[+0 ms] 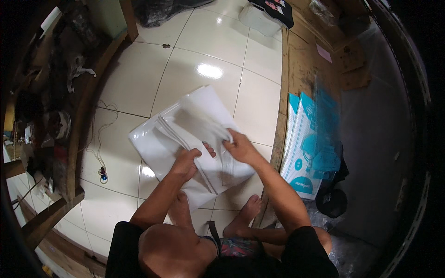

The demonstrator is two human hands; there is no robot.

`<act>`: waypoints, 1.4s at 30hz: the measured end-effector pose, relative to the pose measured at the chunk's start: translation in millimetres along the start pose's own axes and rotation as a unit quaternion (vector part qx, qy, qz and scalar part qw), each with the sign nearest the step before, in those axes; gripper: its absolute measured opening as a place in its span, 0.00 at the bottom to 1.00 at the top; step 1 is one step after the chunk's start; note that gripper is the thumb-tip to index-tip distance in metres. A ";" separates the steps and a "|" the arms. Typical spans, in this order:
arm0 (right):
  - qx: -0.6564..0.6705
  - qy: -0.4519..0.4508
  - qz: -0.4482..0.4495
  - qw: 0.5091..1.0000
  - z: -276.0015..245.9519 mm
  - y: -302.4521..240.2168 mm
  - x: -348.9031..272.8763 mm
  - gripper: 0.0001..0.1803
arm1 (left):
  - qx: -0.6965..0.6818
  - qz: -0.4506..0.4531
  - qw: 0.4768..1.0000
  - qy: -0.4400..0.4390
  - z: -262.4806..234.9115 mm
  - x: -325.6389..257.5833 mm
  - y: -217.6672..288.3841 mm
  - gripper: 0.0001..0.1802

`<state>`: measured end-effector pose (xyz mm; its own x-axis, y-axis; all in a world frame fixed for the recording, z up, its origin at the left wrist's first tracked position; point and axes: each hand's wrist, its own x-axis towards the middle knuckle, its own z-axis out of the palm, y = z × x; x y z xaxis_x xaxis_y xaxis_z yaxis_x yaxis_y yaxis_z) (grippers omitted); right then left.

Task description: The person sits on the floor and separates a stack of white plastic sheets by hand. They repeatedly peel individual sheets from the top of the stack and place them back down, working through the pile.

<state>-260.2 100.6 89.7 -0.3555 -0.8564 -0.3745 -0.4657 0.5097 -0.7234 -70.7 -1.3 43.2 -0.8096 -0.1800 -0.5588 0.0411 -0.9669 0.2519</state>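
A stack of glossy white plastic sheets or bags [153, 134] lies on the floor in front of my feet. Its upper layers are lifted and bent between my hands. My left hand [186, 163] grips a folded edge of this white plastic [206, 172], the thumb on top and some fingertips showing beyond the fold. On the other side, my right hand [238, 146] is closed on a bunched part of the plastic. Whether the pieces are separate bags or one folded sheet is hard to make out.
Teal-and-white printed plastic packs [301, 153] lie on the right beside a wooden board [292, 69]. A white container [262, 19] with a black cloth on top stands far right. A cluttered wooden shelf [88, 106] runs along the left, with a thin cable [98, 143] on the floor tiles.
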 end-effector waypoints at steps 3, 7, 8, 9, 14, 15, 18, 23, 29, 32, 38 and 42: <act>0.098 0.010 0.009 0.995 -19.6 -4.1 0.0 0.27 | 0.101 0.018 0.995 0.007 -5.5 1.5 -3.1 0.23; -0.020 -0.022 -0.078 0.997 -3.6 -33.2 -5.7 0.25 | 0.129 0.087 0.985 0.070 21.4 10.3 -10.2 0.22; -0.045 -0.063 -0.047 0.996 8.9 -43.6 -5.7 0.24 | 0.153 0.105 0.979 0.083 24.5 11.2 -9.6 0.22; -0.073 -0.098 -0.017 0.992 14.1 -49.2 -6.2 0.24 | 0.179 0.124 0.972 0.092 27.9 11.2 -8.0 0.21; 0.123 -0.052 0.012 0.991 6.9 -7.5 -3.2 0.22 | 0.051 0.066 0.995 0.058 12.7 7.6 -10.5 0.26; 0.160 -0.047 0.025 0.986 -1.4 -4.6 -2.1 0.21 | 0.031 0.069 0.997 0.029 -6.1 9.1 -13.6 0.26; 0.202 -0.059 0.046 0.977 -35.5 -19.0 -5.6 0.21 | 0.030 0.056 0.997 0.036 -3.4 1.2 -10.0 0.21; 0.045 -0.068 -0.005 0.997 -7.4 -27.8 -3.6 0.24 | 0.080 0.071 0.992 0.068 18.0 12.6 -14.4 0.20; 0.010 -0.105 0.013 0.994 7.7 -18.9 3.5 0.30 | 0.016 0.055 0.997 0.055 6.2 12.3 -15.1 0.22; -0.032 -0.071 -0.045 0.996 8.4 -15.2 -0.3 0.32 | 0.137 0.119 0.982 0.053 -22.7 18.1 -30.4 0.25; 0.069 -0.091 0.002 0.994 5.0 -25.8 2.0 0.24 | 0.138 0.095 0.981 0.103 -7.8 26.2 -21.3 0.22; 0.115 0.004 0.038 0.993 -25.7 -3.3 -1.5 0.20 | 0.103 0.080 0.983 0.131 -16.0 21.4 -30.1 0.22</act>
<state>-279.0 102.3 107.6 -0.3895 -0.8149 -0.4292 -0.2408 0.5399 -0.8066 -79.9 21.0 11.1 -0.6232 -0.3935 -0.6759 0.0146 -0.8699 0.4930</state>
